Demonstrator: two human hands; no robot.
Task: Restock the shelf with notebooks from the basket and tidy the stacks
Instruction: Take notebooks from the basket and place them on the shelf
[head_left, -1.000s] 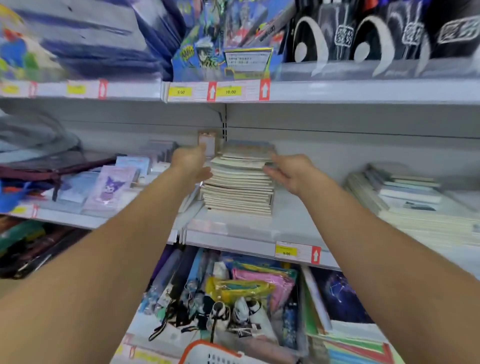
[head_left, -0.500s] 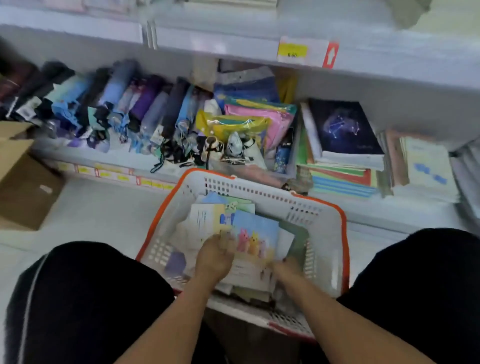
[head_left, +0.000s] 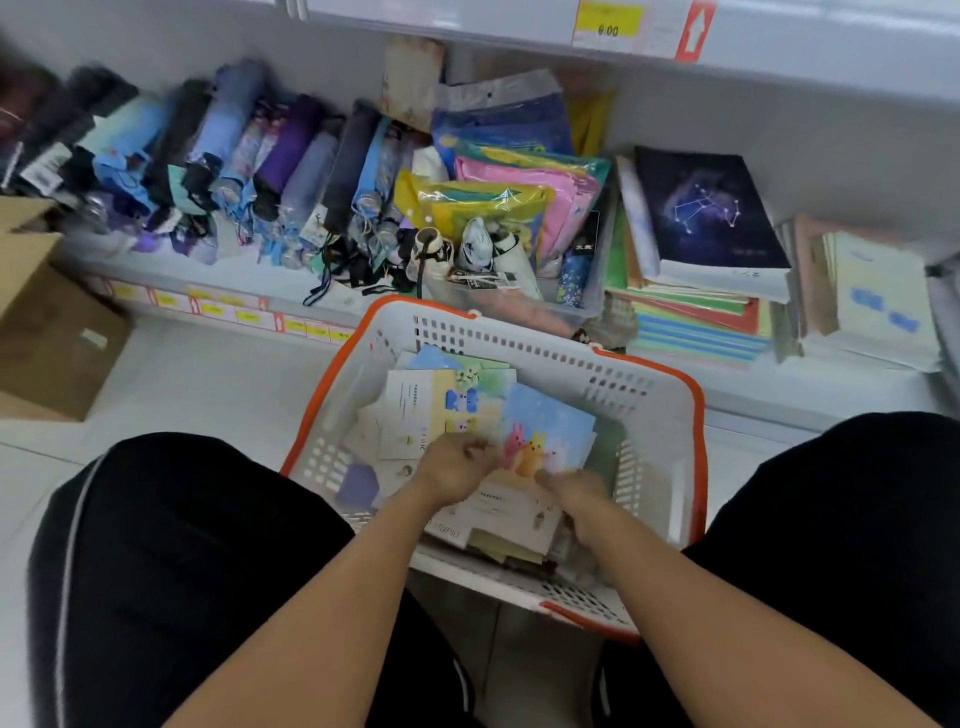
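At nine o'clock a cardboard box (head_left: 47, 312) sits on the floor, and from ten to twelve o'clock folded umbrellas (head_left: 234, 166) lie in a row on the bottom shelf (head_left: 249, 275). A second ago both hands were up at the middle shelf squaring a stack; half a second ago they were already down in the basket (head_left: 670, 415), and they are there now in nearly the same pose, so the tidying pass looks finished and the next batch is being picked. The basket stands on the floor between the knees at the centre. The left hand (head_left: 452, 467) has its fingers curled and pinches the near left edge of the blue rabbit notebook (head_left: 545, 431), which lies flat on top of the loose notebooks. Its long axis runs roughly from seven to one o'clock, the rabbits' heads pointing toward one. The right hand (head_left: 576, 499), at five o'clock from that notebook, reaches under its near right corner; whether its fingers have closed on anything I cannot tell. At two o'clock, notebook stacks (head_left: 696, 312) fill the bottom shelf under a constellation notebook (head_left: 711, 208).
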